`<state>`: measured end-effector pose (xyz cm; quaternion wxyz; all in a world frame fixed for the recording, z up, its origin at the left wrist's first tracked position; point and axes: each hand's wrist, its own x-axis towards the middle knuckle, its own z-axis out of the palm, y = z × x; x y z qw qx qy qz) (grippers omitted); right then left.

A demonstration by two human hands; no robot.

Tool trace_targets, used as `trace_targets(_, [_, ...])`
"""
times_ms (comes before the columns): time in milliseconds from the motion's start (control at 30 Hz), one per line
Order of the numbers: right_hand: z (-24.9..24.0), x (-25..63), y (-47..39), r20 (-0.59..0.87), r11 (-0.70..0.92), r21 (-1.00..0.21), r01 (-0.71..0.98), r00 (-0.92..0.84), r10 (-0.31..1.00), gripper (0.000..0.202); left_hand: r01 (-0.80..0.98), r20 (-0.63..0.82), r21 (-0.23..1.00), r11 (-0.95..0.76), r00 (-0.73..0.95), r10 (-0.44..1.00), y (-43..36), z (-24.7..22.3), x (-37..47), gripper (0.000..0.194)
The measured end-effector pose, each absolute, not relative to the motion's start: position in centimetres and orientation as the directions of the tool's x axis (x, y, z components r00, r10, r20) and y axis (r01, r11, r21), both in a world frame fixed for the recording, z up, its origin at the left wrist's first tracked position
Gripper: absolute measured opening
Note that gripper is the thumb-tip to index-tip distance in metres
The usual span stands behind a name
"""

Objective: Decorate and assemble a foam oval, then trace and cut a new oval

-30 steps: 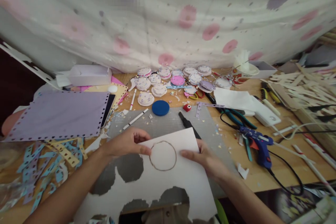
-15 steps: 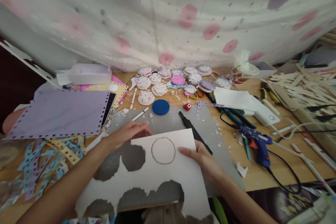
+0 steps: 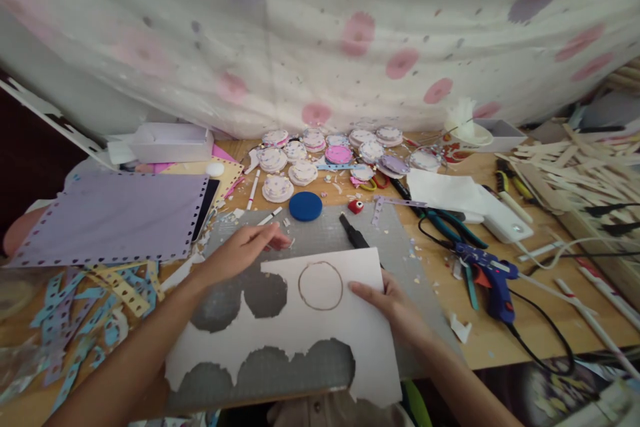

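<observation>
A white sheet [image 3: 320,330] with several round holes torn or cut along its left and lower parts lies tilted over the grey cutting mat [image 3: 390,230]. One drawn circle shows near its top. My right hand [image 3: 395,300] grips the sheet's right edge, thumb on top. Above the sheet's upper left corner is my left hand [image 3: 257,243], its fingers partly bent; whether it pinches a small white scrap is unclear. A blue disc [image 3: 305,206] lies beyond the hands, with a black pen-like tool [image 3: 353,232] partly under the sheet.
Stacked decorated paper discs [image 3: 303,172] fill the back. Purple sheets [image 3: 120,217] and cut strips [image 3: 83,320] lie at the left. A blue glue gun [image 3: 495,280], pliers [image 3: 450,227] and a white device [image 3: 505,213] are on the right, near wooden sticks [image 3: 595,160].
The white sheet has shifted slightly right, with my right hand on its edge. My left hand's fingers have changed pose slightly near the sheet's top left.
</observation>
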<state>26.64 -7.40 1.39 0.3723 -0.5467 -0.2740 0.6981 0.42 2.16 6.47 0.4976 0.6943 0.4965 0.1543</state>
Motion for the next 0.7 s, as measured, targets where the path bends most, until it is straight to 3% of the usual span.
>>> trace_targets(100, [1.7,25.9,-7.1,-0.521,-0.532,-0.839,-0.118,-0.110,0.846,0.050,0.639,-0.301,0.763,-0.096,0.482,0.823,1.7,6.6,0.7,0.044])
trace_targets(167, [1.8,25.5,-6.9,-0.413,-0.415,-0.909,-0.017,-0.072,0.908,0.047,0.738,-0.305,0.653,-0.171,0.463,0.832,1.3,6.6,1.2,0.039])
trace_targets(267, [1.3,26.1,-6.4,-0.119,-0.125,-0.983,0.135,0.052,0.992,0.032,0.794,-0.307,0.573,-0.203,0.438,0.845,0.9,6.4,1.7,0.034])
trace_targets(400, [0.7,28.1,-6.0,0.236,0.141,-0.909,0.392,0.206,0.950,0.018,0.824,-0.326,0.542,-0.168,0.390,0.861,0.7,6.0,1.9,0.034])
trace_targets(533, [2.2,28.3,-5.8,0.435,0.324,-0.673,0.665,0.002,0.900,0.022,0.838,-0.346,0.522,-0.162,0.381,0.857,0.1,5.7,2.1,0.035])
trace_targets(700, [4.2,25.7,-4.7,0.331,0.517,-0.482,0.707,-0.400,0.855,0.033,0.830,-0.345,0.530,-0.173,0.398,0.850,-0.8,5.7,2.6,0.037])
